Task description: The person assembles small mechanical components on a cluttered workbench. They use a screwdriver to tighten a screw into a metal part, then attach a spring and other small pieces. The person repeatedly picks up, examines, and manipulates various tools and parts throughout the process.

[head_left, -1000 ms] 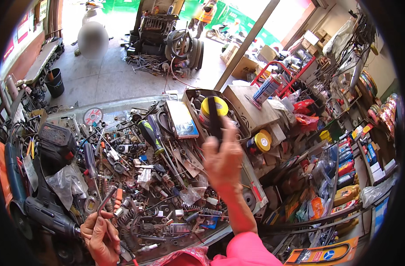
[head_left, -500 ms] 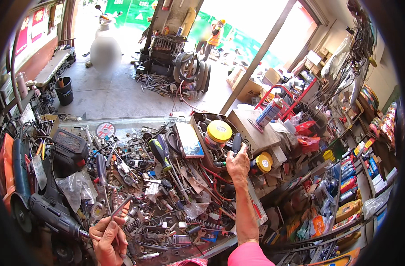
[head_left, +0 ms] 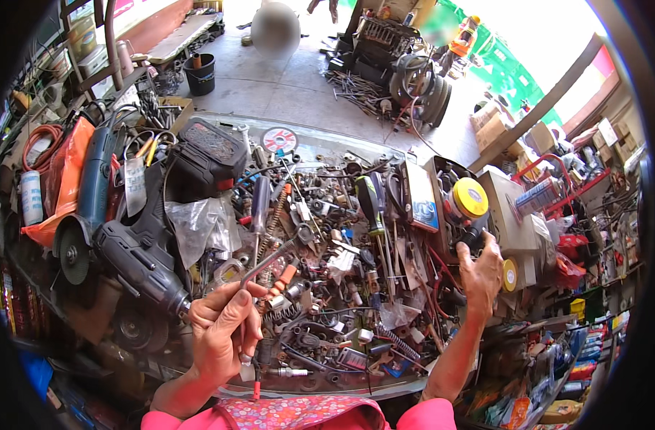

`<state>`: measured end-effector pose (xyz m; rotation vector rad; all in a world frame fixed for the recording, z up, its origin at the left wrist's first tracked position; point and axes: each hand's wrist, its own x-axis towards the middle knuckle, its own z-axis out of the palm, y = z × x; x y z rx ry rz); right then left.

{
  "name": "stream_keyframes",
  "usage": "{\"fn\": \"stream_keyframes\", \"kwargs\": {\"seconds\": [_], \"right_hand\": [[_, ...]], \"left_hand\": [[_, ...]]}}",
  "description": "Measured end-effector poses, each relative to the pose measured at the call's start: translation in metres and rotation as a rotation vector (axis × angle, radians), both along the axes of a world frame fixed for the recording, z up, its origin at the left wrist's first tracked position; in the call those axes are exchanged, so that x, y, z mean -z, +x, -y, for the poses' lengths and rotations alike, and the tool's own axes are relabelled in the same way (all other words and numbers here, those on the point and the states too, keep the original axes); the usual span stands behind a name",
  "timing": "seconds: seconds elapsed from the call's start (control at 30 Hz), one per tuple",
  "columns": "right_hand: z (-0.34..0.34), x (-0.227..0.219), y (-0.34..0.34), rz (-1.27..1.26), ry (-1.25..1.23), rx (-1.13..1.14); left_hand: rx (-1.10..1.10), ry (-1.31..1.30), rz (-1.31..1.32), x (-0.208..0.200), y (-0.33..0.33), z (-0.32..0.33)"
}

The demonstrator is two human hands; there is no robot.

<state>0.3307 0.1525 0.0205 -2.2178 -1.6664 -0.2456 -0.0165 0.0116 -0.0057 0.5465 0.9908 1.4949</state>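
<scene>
My left hand [head_left: 223, 326] pinches a thin grey metal rod with a bend in it [head_left: 268, 262] between thumb and fingers, above the crowded bench top. The rod's upper end points up and to the right, over loose parts. Below the fingers hangs a dark piece with a red tip [head_left: 256, 390]; whether it joins the rod I cannot tell. At the right, my right hand [head_left: 480, 276] is closed around a black cylindrical piece [head_left: 472, 236], partly hidden by the fingers. This hand is at an open box of parts [head_left: 436, 172], just below a yellow-lidded jar [head_left: 470, 198].
A black power drill [head_left: 145, 261], an angle grinder [head_left: 97, 179] and a black tool case or battery [head_left: 207, 154] crowd the left. Screwdrivers [head_left: 370, 204], springs and bolts cover the bench. A second yellow lid [head_left: 509, 275] is right of my right hand. A person in orange [head_left: 463, 39] is far off.
The view has swung left, so the bench sits further right in the picture. My left hand shows more fully, still with the rod. The black piece in my right hand is lower against the jar.
</scene>
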Motion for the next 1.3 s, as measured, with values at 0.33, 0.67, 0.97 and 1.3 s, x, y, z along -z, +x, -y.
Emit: {"fn": "stream_keyframes", "kwargs": {"seconds": [0.33,0.67,0.97,1.3], "right_hand": [[0.0,0.004,-0.105,0.03,-0.137,-0.522],[-0.022,0.047,-0.12,0.109,-0.131,-0.609],[-0.012,0.034,-0.136,0.077,-0.14,-0.717],[-0.002,0.048,-0.202,0.003,-0.414,-0.948]], "left_hand": [[-0.001,-0.038,0.004,-0.001,0.002,0.003],[0.033,-0.067,0.004,-0.006,0.0,0.004],[0.052,-0.073,-0.002,-0.005,0.0,0.004],[0.006,-0.091,-0.031,-0.007,0.001,0.001]]}}
